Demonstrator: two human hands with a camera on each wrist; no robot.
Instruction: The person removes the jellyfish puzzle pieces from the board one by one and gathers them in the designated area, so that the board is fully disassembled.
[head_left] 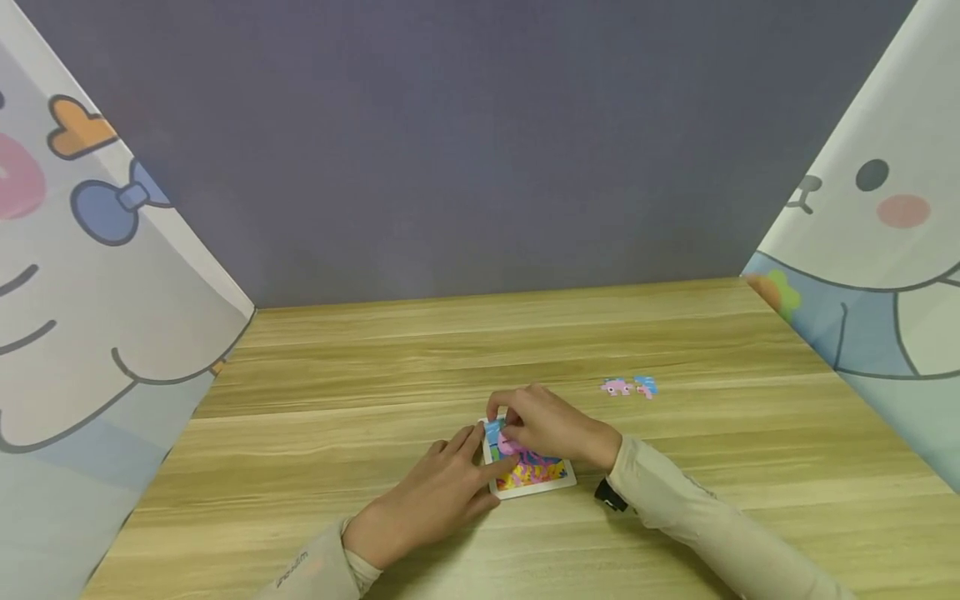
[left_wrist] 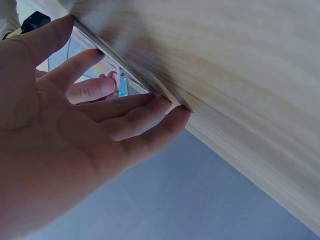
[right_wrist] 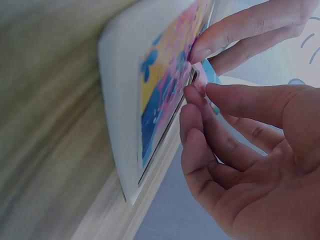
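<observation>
Bare left hand, loose pale beige left sleeve with small dark lettering near its cuff, bare right hand, matching wrinkled right sleeve, small black device just beneath it

- A wood-grained table is spreading from the middle down to six o'clock in the head view.
- A plain grey wall is standing at twelve o'clock, meeting the table's far edge.
- A cartoon-printed left panel is rising at nine o'clock, showing a blue bow and, nearer ten, an orange shape.
- A matching right panel is leaning at three o'clock, showing a pink cheek.
</observation>
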